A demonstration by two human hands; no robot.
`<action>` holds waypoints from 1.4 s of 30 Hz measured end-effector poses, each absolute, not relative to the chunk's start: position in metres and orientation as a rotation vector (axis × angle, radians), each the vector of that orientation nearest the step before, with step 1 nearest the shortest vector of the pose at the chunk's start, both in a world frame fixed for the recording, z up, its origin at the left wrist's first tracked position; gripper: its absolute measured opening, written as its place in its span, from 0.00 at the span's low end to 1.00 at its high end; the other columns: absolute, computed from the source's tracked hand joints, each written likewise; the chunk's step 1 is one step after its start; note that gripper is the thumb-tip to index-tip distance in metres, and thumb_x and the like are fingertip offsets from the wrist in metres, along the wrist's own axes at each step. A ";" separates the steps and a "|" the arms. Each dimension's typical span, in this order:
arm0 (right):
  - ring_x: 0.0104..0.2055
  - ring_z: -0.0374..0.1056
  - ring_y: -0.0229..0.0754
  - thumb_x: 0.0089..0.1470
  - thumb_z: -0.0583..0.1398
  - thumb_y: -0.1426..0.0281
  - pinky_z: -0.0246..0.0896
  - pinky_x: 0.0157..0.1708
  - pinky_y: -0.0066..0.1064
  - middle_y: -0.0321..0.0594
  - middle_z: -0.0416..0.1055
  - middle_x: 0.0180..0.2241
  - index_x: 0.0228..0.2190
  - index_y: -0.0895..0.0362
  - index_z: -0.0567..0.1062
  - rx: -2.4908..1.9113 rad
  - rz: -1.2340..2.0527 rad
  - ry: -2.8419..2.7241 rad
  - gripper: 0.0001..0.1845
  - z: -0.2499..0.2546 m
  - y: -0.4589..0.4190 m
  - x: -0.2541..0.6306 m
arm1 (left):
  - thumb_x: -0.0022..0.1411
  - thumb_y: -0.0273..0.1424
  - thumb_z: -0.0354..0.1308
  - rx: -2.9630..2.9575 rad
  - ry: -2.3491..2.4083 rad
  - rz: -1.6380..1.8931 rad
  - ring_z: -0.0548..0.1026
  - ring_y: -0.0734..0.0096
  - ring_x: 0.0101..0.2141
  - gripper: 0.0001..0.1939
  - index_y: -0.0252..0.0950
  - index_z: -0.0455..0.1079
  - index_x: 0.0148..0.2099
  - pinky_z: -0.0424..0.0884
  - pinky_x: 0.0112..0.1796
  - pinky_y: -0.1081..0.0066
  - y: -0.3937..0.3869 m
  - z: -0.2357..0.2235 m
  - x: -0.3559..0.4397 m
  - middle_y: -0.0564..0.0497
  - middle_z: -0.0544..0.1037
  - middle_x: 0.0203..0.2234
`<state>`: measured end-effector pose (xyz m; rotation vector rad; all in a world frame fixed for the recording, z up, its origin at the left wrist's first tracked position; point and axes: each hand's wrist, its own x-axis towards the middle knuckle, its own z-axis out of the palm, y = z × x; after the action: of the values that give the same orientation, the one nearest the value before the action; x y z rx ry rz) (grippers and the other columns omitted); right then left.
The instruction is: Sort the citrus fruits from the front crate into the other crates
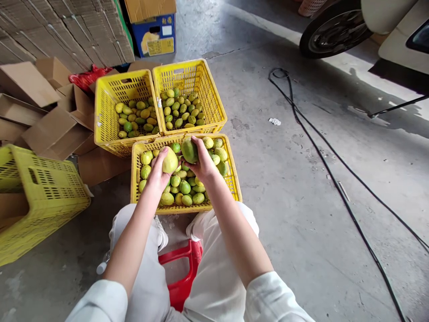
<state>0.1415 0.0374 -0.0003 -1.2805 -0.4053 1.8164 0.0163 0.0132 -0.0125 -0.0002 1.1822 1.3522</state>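
My left hand (160,172) is closed around a pale yellow-green lemon (170,160). Close beside it, my right hand (203,162) grips a darker green lemon (189,150). Both hands are above the near yellow crate (236,188), which holds many lemons in shades of green and yellow. Behind it stand two more yellow crates, one at back left (110,105) and one at back right (211,96), each with a layer of smaller-looking lemons on its bottom. My forearms and hands hide part of the near crate's contents.
A yellow-green crate (56,183) stands at the left, by a heap of cardboard boxes (53,132). Under me is a red stool (182,286). A blue carton (154,36) sits at the back. Black cable (335,179) crosses the floor at right, near a parked scooter's wheel (335,31).
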 end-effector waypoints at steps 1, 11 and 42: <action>0.44 0.81 0.47 0.66 0.68 0.48 0.77 0.37 0.33 0.40 0.82 0.33 0.36 0.51 0.77 -1.276 1.811 -0.403 0.20 0.000 0.038 0.142 | 0.75 0.33 0.67 0.004 1.179 1.344 0.90 0.59 0.47 0.03 0.44 0.78 0.44 0.90 0.50 0.62 0.013 -0.013 0.016 0.51 0.88 0.37; 0.46 0.83 0.51 0.68 0.69 0.51 0.85 0.41 0.41 0.39 0.80 0.36 0.39 0.51 0.76 -1.301 1.783 -0.204 0.17 0.002 0.044 0.139 | 0.73 0.37 0.71 -0.002 1.228 1.368 0.87 0.64 0.42 0.08 0.44 0.77 0.41 0.88 0.49 0.63 0.015 -0.008 0.014 0.53 0.84 0.35; 0.46 0.80 0.45 0.51 0.79 0.55 0.72 0.34 0.26 0.37 0.83 0.40 0.41 0.51 0.79 -1.233 1.750 -0.345 0.23 0.001 0.038 0.139 | 0.72 0.42 0.72 -0.013 1.207 1.335 0.81 0.72 0.31 0.10 0.44 0.79 0.41 0.79 0.31 0.77 0.017 -0.012 0.013 0.52 0.85 0.35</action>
<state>0.1393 0.0379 0.0014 -1.2326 -0.3449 1.7497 0.0128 0.0167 -0.0118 -0.0126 1.2066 1.3346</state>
